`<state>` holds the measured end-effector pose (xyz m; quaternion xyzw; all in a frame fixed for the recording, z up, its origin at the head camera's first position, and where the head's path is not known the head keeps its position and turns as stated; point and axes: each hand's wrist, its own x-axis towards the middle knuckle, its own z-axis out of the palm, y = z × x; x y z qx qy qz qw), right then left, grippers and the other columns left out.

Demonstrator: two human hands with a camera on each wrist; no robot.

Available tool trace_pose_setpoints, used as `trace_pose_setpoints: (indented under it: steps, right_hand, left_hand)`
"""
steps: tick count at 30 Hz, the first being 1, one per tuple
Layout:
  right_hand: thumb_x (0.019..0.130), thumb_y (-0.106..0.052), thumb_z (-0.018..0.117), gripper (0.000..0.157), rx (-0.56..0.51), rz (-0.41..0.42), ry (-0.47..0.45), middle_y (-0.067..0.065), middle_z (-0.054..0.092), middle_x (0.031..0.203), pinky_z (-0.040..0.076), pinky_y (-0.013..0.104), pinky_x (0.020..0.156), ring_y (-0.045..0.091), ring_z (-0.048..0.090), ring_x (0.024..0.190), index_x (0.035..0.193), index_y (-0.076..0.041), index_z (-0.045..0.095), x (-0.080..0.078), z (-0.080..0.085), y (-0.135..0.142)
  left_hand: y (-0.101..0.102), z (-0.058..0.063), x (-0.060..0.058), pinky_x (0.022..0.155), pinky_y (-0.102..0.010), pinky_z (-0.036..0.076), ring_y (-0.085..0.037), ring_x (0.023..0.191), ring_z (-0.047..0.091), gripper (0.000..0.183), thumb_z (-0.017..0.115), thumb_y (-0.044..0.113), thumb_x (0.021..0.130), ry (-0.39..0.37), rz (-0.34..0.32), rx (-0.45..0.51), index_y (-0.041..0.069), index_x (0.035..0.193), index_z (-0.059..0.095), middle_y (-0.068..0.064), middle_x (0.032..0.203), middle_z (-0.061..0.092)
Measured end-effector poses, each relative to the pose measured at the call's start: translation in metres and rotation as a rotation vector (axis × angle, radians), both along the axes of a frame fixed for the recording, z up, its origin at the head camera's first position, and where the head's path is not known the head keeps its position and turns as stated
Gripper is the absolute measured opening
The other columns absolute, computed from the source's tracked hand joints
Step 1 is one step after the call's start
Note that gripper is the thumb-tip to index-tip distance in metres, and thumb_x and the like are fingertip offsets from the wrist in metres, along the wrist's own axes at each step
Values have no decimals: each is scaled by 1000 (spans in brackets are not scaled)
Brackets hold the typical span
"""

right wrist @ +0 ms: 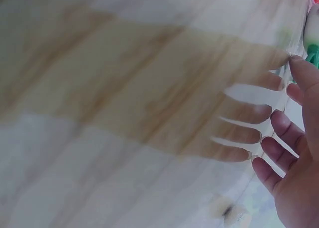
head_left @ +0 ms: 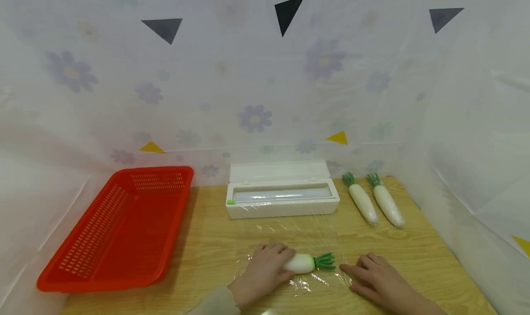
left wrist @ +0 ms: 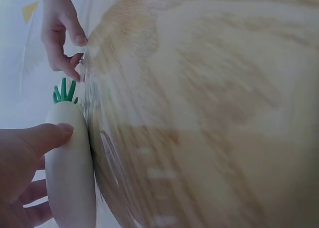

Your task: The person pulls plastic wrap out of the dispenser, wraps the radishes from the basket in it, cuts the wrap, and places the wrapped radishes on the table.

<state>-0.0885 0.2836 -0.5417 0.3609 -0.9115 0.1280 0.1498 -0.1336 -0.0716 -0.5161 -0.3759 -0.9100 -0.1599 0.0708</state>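
A white radish [head_left: 301, 263] with a green leafy top lies sideways on a sheet of clear plastic wrap [head_left: 300, 285]. My left hand [head_left: 266, 268] grips its left part. In the left wrist view the thumb [left wrist: 56, 133] presses along the radish [left wrist: 72, 163], with fingers on the other side. To the right of the green tops, my right hand [head_left: 378, 278] rests at the wrap's edge, fingers spread. Its fingertips [right wrist: 284, 126] touch the tabletop in the right wrist view. The wrap stretches from a white dispenser box [head_left: 283, 208] with its lid raised.
A red plastic basket [head_left: 167, 255] stands at the left of the wooden table [head_left: 207, 241]. Two more white radishes, one [head_left: 363, 203] beside the other [head_left: 388, 206], lie at the back right, shiny as if wrapped. Pale flowered sheeting [head_left: 198, 99] hangs behind and at both sides.
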Motion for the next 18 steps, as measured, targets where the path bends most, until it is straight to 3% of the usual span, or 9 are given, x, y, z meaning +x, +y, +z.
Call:
trace_pose_setpoints:
  steps: [8,14,18]
  right_hand:
    - [90,-37,82,45,-8,-34,-25,-26,54,103,44,27,73,-3,45,91,130,-24,67,1,2,0]
    - [92,-36,80,36,-10,-14,-41,-27,54,102,44,27,72,-3,47,91,125,-27,70,0,2,0]
    - [92,-35,80,35,-13,-8,-44,-27,54,101,45,27,72,-3,47,91,124,-27,70,0,3,-1]
  left_hand:
    - [-6,-5,1,93,-35,51,-13,108,64,41,76,41,94,-7,4,14,17,127,70,5,117,71]
    - [-6,-7,-3,93,-34,53,-13,107,65,40,75,38,95,20,-19,98,14,127,70,4,115,71]
    - [-5,-7,-4,94,-34,52,-13,110,64,41,72,41,97,2,-11,82,16,129,70,5,118,71]
